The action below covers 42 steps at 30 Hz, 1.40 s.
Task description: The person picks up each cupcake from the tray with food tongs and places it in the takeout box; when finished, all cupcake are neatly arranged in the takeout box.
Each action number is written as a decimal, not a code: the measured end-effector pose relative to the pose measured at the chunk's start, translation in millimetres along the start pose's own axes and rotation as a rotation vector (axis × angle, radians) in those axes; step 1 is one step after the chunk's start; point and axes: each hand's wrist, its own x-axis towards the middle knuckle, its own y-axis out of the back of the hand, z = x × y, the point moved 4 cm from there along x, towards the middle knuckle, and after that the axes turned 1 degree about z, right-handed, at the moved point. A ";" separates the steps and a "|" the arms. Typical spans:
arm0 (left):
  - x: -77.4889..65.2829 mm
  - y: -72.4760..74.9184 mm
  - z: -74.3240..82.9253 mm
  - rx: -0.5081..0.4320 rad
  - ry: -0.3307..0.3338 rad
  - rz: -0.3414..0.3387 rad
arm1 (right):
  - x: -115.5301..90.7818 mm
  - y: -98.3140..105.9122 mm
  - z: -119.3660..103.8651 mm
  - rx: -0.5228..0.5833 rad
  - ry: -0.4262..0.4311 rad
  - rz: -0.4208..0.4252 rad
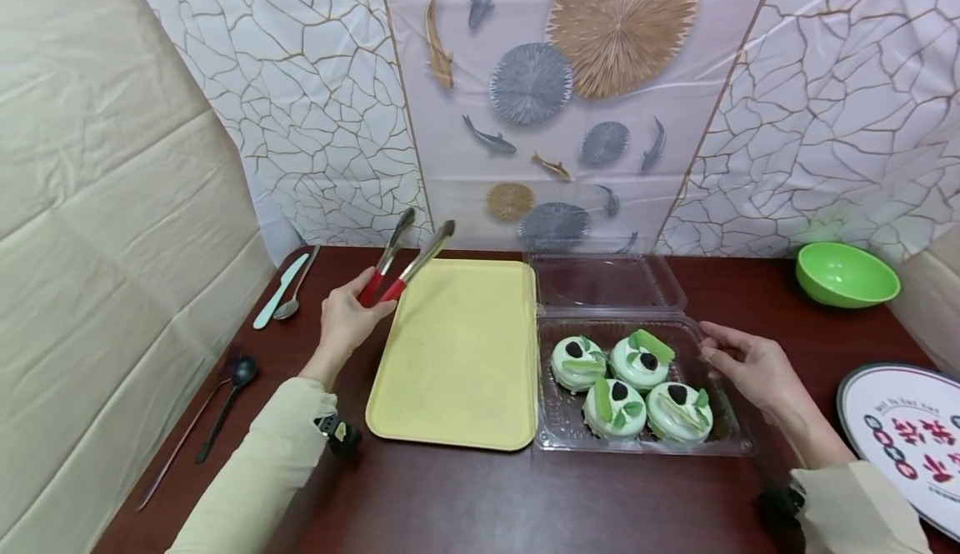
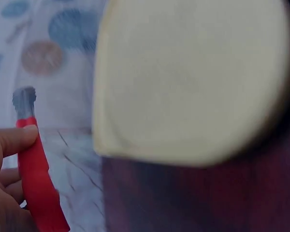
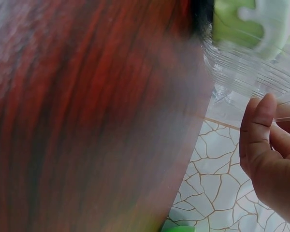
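My left hand (image 1: 347,321) holds a pair of tongs (image 1: 393,289) by the red grips, their metal arms spread and pointing up toward the back wall. They are held over the left back part of a yellow tray (image 1: 457,354). To the tray's right stands a clear plastic container (image 1: 585,446) with its hinged lid (image 1: 600,283) laid back. Several round cakes (image 1: 615,408) with pale green frosting, dark berries and green leaves sit inside. With thumb and fingers, my right hand (image 1: 753,366) pinches the container's right rim, seen closely in the right wrist view (image 3: 266,140).
A green bowl (image 1: 847,279) stands at the back right, with a printed white plate (image 1: 911,437) nearer the front. Along the left edge lie a pale knife (image 1: 281,290), a metal spoon (image 1: 288,308), a black spoon (image 1: 242,371) and another thin utensil (image 1: 180,446).
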 end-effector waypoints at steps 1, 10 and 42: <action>1.1 0.8 -6.6 -0.001 0.030 0.007 | -0.3 1.0 0.6 0.007 0.004 0.003; 5.6 6.1 -48.6 0.043 0.167 0.026 | -1.9 4.3 3.0 0.012 -0.005 -0.001; 5.8 0.1 -65.1 0.146 0.180 -0.040 | -5.8 6.2 -1.8 0.030 0.012 0.014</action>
